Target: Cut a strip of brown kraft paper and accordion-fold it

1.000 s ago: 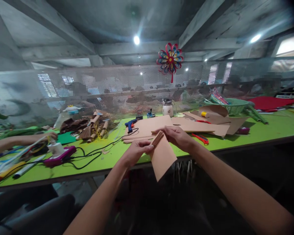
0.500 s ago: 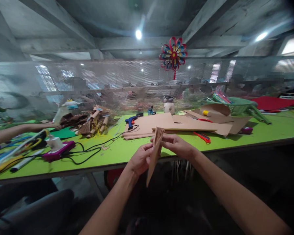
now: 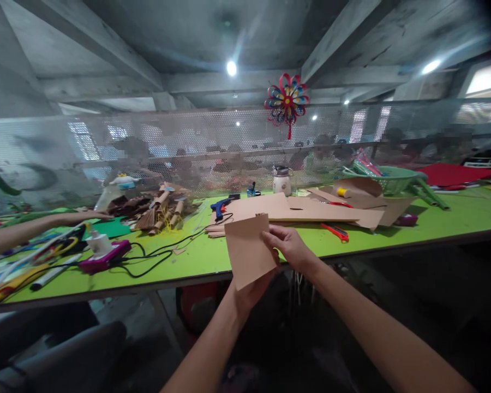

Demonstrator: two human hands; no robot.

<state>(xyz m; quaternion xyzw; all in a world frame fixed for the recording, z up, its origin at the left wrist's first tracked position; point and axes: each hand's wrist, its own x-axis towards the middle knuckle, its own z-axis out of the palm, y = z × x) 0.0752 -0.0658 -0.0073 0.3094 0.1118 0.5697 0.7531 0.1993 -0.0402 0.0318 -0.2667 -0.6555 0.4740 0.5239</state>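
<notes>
I hold a tan, partly pleated sheet of paper point(image 3: 247, 250) in front of the green table's point(image 3: 196, 256) near edge. My left hand point(image 3: 251, 292) is behind and under the sheet, mostly hidden, its fingers supporting the lower edge. My right hand point(image 3: 288, 246) pinches the sheet's right side, thumb on the front. A small folded stub shows at the sheet's top edge.
A stack of tan sheets point(image 3: 270, 210), a blue glue gun point(image 3: 219, 207), red cutters point(image 3: 335, 231), a green basket point(image 3: 393, 177), a pile of folded brown pieces point(image 3: 155, 207) and black cables lie on the table. Another person's arm point(image 3: 33, 229) reaches in at left. A mesh screen backs the table.
The sheet turned from edge-on to flat, facing me. My left hand slid from the front to behind it, while my right hand kept its grip on the right side.
</notes>
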